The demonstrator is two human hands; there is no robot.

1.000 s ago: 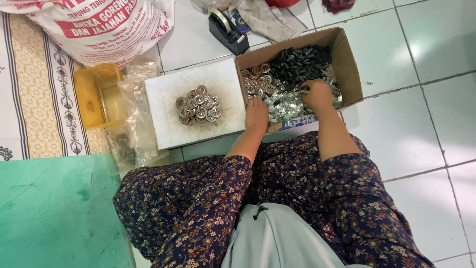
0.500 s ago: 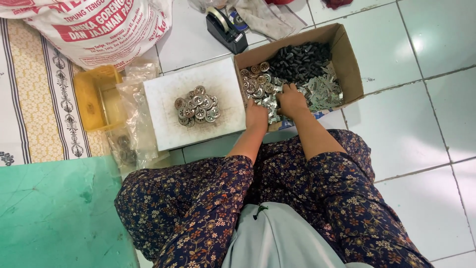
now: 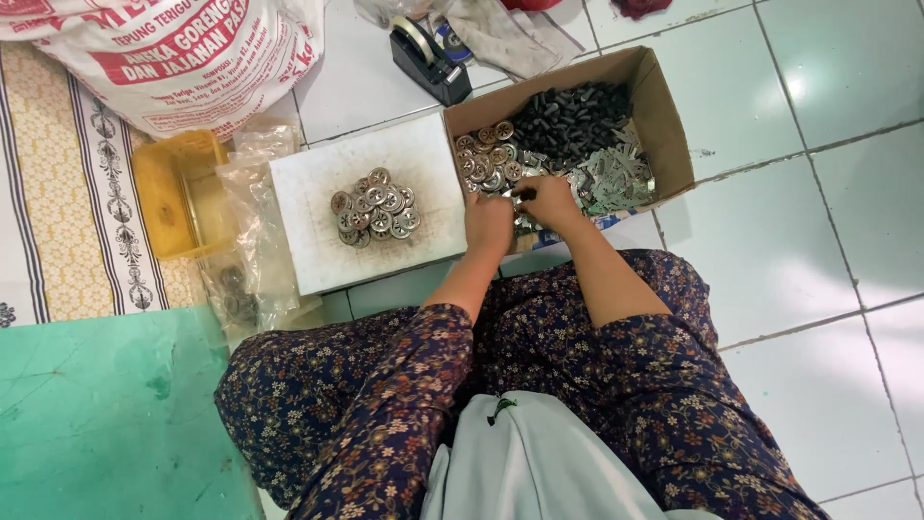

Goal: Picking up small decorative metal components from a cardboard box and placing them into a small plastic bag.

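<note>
Hands meet at cardboard box front edge: left hand, right hand fingers curled among round metal discs, pinch unclear; next move needs single-disc grip

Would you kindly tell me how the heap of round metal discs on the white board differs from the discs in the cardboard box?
The heap on the white board lies alone in the open, away from both hands; the discs in the cardboard box are crowded beside black pieces and flat silvery pieces, next to the hands. Both look like round, perforated, silvery discs.

White red-printed sack top left; cardboard box centre.
</note>
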